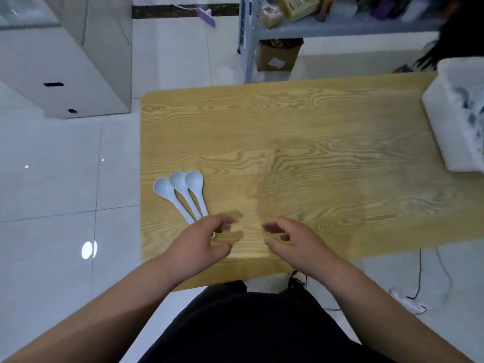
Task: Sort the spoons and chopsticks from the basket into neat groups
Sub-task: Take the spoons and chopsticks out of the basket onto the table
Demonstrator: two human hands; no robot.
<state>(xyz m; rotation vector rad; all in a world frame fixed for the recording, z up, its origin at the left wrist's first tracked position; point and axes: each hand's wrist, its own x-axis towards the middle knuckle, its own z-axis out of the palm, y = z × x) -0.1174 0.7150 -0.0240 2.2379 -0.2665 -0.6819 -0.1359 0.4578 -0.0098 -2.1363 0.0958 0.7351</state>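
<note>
Head view showed three spoons [183, 192] side by side at the table's [288, 153] near left, handles running under the loosely curled, seemingly empty left hand [207, 242], while the basket [445, 127] sat far right, nearer the slack, empty right hand [290, 242].

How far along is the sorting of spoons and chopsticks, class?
Done: three white spoons lie side by side on the table. In hand: left hand covers their handle ends, grip unclear; right hand holds nothing. Left: no chopsticks laid out; contents of the basket are blurred.
</note>
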